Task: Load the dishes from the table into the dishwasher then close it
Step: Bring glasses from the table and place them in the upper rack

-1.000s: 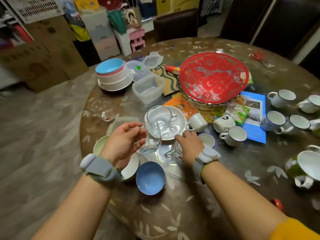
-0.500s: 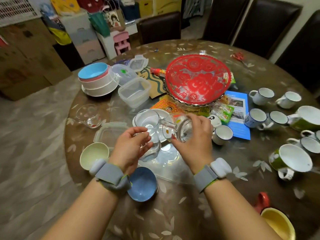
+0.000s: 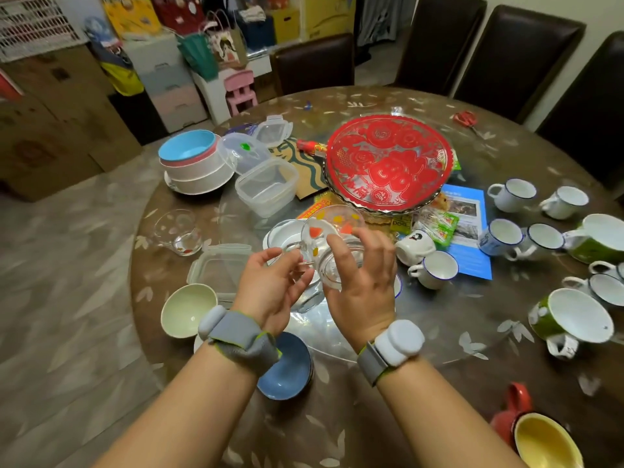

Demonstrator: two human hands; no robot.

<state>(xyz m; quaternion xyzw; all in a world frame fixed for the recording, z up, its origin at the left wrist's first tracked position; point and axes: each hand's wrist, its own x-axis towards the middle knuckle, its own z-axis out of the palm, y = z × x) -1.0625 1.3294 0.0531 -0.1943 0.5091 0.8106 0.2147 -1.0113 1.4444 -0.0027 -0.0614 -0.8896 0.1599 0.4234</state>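
I stand at a round table crowded with dishes. My right hand grips a clear glass cup with orange and yellow spots, tilted and lifted above a white plate. My left hand is right beside it, fingers curled at the cup's handle and around a second clear glass that is mostly hidden. Below my wrists sit a blue bowl and a cream bowl. No dishwasher is in view.
A red-patterned glass platter fills the table's middle. Stacked bowls, a plastic container and a glass cup stand at the left. White mugs, green mugs and a yellow-lined mug crowd the right. Dark chairs line the far side.
My right hand picked the spotted glass cup up from the table and brought it over to my left hand, which has kept its place. The view has tilted up.
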